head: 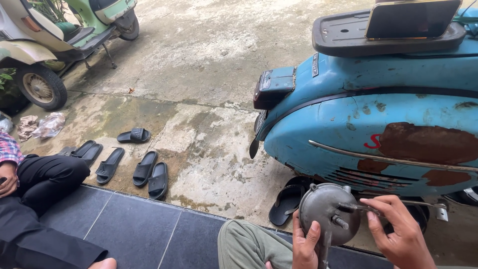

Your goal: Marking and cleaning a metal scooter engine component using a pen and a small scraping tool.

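Note:
My left hand (304,245) grips a round grey metal engine cover (326,211) from below and holds it up in front of me. My right hand (398,231) pinches a thin metal tool (354,206) whose tip rests against the middle of the cover, by a small stub shaft. Both hands are at the bottom right of the view, over my knee in olive trousers (246,244). Just behind the cover stands a worn blue scooter (378,124) with rust patches on its side panel.
Several black slide sandals (130,164) lie on the stained concrete, and another (286,201) lies under the blue scooter. A person in black trousers (40,184) sits at the left on dark tiles (139,229). A pale green scooter (64,35) is parked at the top left. A phone (411,19) rests on the blue scooter's seat.

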